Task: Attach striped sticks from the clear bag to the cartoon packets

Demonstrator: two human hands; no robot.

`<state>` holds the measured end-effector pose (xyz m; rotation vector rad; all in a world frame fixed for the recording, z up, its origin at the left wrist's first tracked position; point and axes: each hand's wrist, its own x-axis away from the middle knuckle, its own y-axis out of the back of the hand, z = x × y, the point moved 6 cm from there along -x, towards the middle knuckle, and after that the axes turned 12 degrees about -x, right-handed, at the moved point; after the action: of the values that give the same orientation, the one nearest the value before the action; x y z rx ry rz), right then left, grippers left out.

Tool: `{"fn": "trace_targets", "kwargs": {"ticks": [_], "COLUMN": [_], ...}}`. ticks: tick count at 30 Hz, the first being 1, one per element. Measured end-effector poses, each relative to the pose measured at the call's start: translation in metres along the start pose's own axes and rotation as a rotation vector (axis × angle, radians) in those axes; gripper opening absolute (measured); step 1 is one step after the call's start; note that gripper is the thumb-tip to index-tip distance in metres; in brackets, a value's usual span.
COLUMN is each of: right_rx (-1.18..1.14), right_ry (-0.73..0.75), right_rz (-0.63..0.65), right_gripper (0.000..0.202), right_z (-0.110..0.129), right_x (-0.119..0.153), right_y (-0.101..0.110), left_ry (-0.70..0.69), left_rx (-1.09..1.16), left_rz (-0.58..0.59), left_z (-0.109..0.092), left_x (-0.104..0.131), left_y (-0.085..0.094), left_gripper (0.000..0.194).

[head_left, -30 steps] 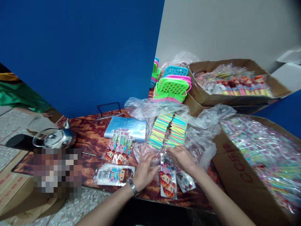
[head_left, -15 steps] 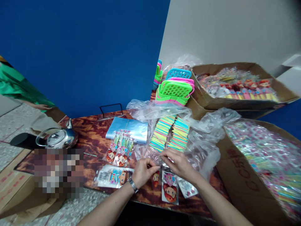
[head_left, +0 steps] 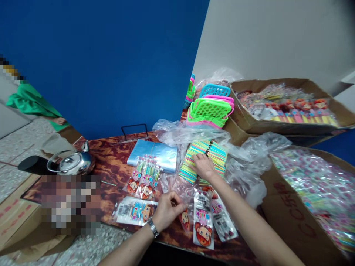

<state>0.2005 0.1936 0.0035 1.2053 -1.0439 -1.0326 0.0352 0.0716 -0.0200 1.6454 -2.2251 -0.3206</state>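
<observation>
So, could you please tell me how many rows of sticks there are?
2: the left row and, beside it, the right row. The right hand partly covers them, and more sticks may be hidden underneath.

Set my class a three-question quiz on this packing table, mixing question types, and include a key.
1. True or false: the right hand is over the coloured sticks.
2. Fill in: just below the thumb of the left hand shows a cartoon ____.
3. Which hand is nearer the metal kettle? A) right; B) left.

Key: 1. True. 2. Face. 3. B.
</observation>
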Motion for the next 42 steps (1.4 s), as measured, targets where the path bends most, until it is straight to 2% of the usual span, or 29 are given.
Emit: {"fn": "trace_targets", "kwargs": {"ticks": [6, 14, 23, 27, 30, 34, 36, 39, 42], "right_rx": [0.049, 0.048, -0.154, -0.387, -0.636, -0.918, -1.127, -1.558, -1.759], "right_ry": [0.051, 0.108, 0.027, -0.016, 0.011, 0.061, 0.065, 0.032, 0.000], "right_rz": [0.036, 0.042, 0.025, 0.036, 0.063, 0.062, 0.051, 0.049, 0.017], "right_gripper": [0.016, 0.023, 0.021, 0.015, 0.019, 0.036, 0.035, 0.031, 0.029], "right_z": [0.000, 0.012, 0.005, -0.005, -0.004, 0.009, 0.017, 0.028, 0.036], "right_x": [-0.008, -0.011, -0.021, -0.019, -0.004, 0.022, 0.033, 0.044, 0.050], "right_y": [0.001, -0.005, -0.014, -0.009, -0.003, 0.000, 0.001, 0.006, 0.016], "left_ry": [0.029, 0.033, 0.043, 0.050, 0.063, 0.045, 0.033, 0.024, 0.034], "left_rx": [0.036, 0.012, 0.035, 0.047, 0.073, 0.091, 0.101, 0.123, 0.145], "left_rz": [0.006, 0.003, -0.023, -0.056, -0.065, -0.085, -0.087, -0.087, -0.102], "left_z": [-0.001, 0.001, 0.001, 0.003, 0.003, 0.001, -0.001, -0.004, -0.006], "left_x": [0.000, 0.001, 0.003, 0.003, 0.003, 0.000, -0.001, -0.002, -0.003], "left_y": [0.000, 0.000, 0.002, 0.007, 0.009, 0.013, 0.015, 0.017, 0.020], "left_gripper": [0.022, 0.022, 0.020, 0.021, 0.022, 0.022, 0.022, 0.023, 0.025]}}
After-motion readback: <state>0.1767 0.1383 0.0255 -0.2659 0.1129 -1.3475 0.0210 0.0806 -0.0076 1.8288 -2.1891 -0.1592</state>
